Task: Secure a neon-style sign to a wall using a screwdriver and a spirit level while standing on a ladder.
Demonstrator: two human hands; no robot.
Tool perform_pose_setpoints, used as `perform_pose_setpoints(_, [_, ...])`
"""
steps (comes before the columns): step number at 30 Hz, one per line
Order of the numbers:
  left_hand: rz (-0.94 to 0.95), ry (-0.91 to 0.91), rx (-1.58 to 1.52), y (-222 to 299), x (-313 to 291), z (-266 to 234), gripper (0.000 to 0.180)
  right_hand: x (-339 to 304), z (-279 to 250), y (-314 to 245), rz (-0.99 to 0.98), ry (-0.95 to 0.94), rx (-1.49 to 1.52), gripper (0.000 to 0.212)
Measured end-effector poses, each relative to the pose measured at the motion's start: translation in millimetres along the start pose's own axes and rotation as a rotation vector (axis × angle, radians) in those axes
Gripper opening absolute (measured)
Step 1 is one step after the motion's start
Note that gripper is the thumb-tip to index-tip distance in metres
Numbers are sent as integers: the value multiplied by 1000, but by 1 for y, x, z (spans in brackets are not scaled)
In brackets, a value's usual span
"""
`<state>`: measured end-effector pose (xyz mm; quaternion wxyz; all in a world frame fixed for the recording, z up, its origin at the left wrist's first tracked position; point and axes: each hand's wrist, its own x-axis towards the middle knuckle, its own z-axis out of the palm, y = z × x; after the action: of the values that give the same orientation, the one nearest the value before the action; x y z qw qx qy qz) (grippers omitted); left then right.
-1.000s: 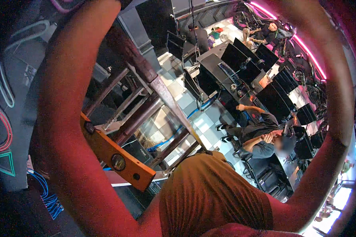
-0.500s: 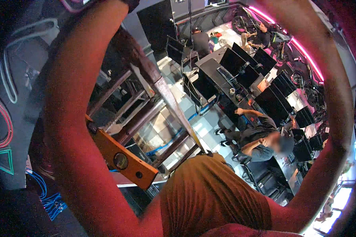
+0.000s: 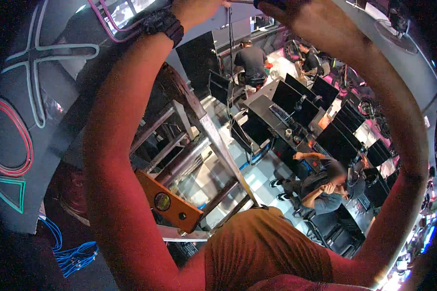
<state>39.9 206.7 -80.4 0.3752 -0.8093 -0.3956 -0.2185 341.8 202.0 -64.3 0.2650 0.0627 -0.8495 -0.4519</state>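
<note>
— Two bare arms rose from the lower edge of the head view, didn't they? Where were the hands?

— Both sat at the very top rim. The left hand (image 3: 199, 8), above a black wristwatch (image 3: 164, 23), was cut off by the frame, so I could not tell how far it was closed. The right hand (image 3: 296, 12) was curled near a thin dark hanging cable (image 3: 229, 53), which ran down from between the two hands; whether either gripped it, I could not tell.

— And what lay underneath?

— An orange flat spirit level with a round vial (image 3: 167, 202) rested on top of a dark metal stepladder (image 3: 199, 145), close beside the left forearm. The person's orange shirt (image 3: 262, 252) filled the bottom.

— What of the room?

— Far below lay a pale tiled floor (image 3: 257, 177), with rows of dark desks bearing black monitors (image 3: 320, 126). One person in grey sat at a desk (image 3: 325, 191), and another in a black shirt (image 3: 251, 60) stood further off. On the grey wall at left hung neon tube shapes (image 3: 31, 82): a cross, a circle, a triangle. Blue cables (image 3: 68, 254) hung in a bundle below them.
</note>
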Motion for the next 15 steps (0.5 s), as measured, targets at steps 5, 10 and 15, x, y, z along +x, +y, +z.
perform_pose_setpoints(5, [-35, -181, 7, 11, 35, 3, 16, 11, -21, 13, 1189, -263, 899, 30])
perform_pose_setpoints(10, [23, -61, 7, -33, -3, 10, 19, 47, -28, -8, 904, -535, 522, 40])
perform_pose_setpoints(15, [-33, -111, -22, -11, 24, 14, 20, -25, 19, -3, 150, -69, -152, 44])
